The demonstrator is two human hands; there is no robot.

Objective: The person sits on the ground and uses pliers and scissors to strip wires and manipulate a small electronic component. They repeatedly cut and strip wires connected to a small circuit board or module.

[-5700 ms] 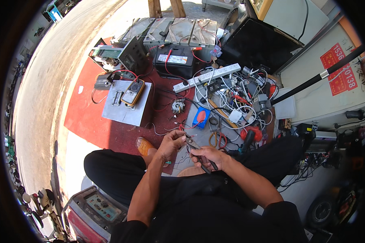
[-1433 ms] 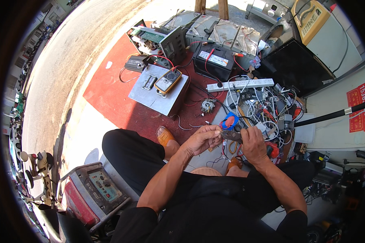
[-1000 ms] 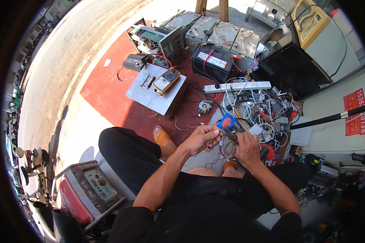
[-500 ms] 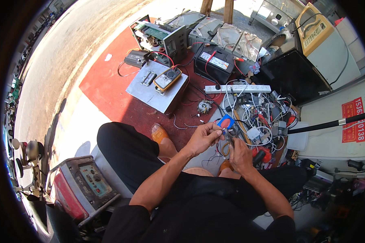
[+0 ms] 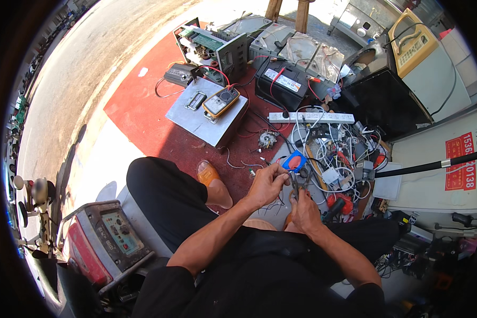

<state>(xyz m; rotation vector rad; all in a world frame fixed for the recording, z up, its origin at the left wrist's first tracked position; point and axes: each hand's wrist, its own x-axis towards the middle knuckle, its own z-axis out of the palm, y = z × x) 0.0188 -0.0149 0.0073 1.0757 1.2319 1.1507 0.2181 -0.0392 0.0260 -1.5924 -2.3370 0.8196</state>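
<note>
My left hand (image 5: 267, 186) pinches thin wires (image 5: 273, 204) over my crossed legs. Touching it on the right, my right hand (image 5: 305, 211) grips dark-handled pliers (image 5: 294, 183), whose jaws point up toward the left fingers. A blue and orange tool (image 5: 294, 160) lies on the ground just beyond both hands. My bare foot in an orange sandal (image 5: 209, 174) rests on the red mat (image 5: 143, 111) to their left.
A yellow multimeter (image 5: 221, 102) lies on a grey metal box (image 5: 201, 121). Behind are a black battery (image 5: 281, 82), a white power strip (image 5: 311, 117) and a tangle of cables (image 5: 339, 153). A red machine (image 5: 103, 241) stands at my lower left.
Both hands stay together over my lap while my head shifts. The right hand with the pliers has drawn closer to the left hand's fingers.
</note>
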